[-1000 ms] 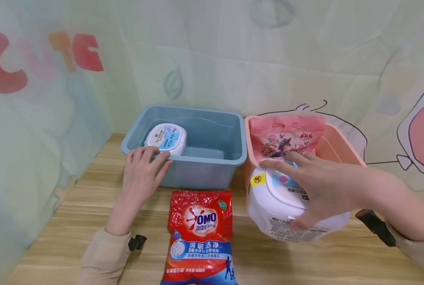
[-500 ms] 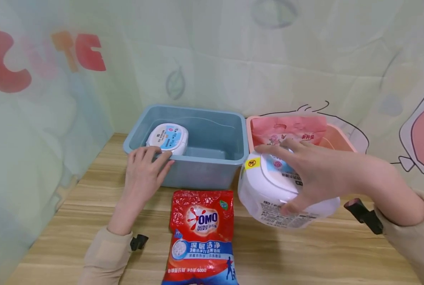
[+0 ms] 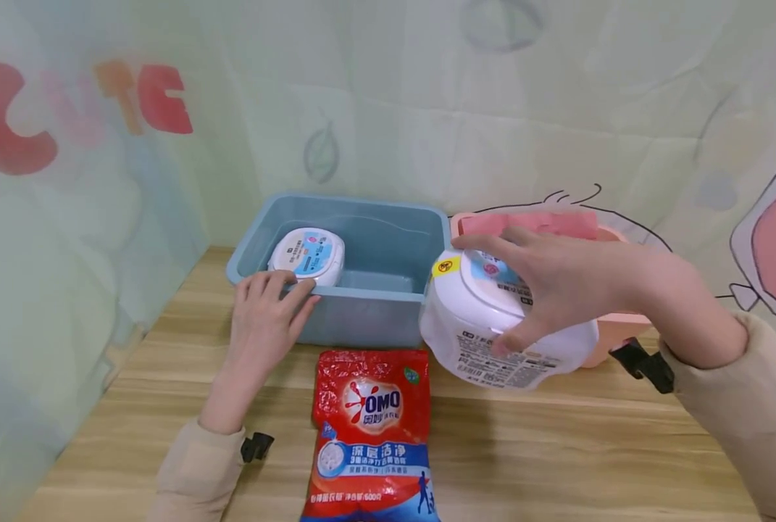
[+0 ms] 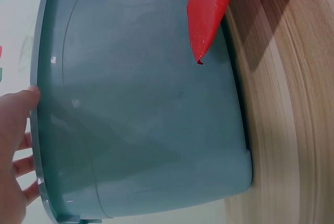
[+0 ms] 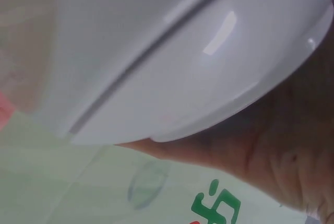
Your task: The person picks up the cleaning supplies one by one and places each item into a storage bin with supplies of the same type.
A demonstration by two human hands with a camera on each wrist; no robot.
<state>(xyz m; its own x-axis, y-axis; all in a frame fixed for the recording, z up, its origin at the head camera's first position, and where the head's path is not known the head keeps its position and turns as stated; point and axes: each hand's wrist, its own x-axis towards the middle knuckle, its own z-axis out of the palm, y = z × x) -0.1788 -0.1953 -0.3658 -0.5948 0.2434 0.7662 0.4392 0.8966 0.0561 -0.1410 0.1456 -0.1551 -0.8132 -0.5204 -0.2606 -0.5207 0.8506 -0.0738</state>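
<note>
My right hand (image 3: 560,283) grips a white lidded plastic tub (image 3: 498,344) from above, thumb on its near side and fingers over the lid. The tub is tilted and held up in front of the pink bin; it fills most of the right wrist view (image 5: 209,51). My left hand (image 3: 264,312) holds the near rim of the blue-grey bin (image 3: 368,315), fingers over the rim and thumb outside, as the left wrist view also shows. A second white tub (image 3: 308,254) lies in the left part of that bin.
A red OMO detergent bag (image 3: 371,435) lies on the wooden table (image 3: 557,449) before the blue-grey bin. The pink bin (image 3: 612,337) beside it holds a pink bag (image 3: 537,223). A printed curtain (image 3: 388,109) hangs behind.
My right hand has carried the white tub left and up, away from the pink bin's right side towards the blue-grey bin. The left hand stays on the rim.
</note>
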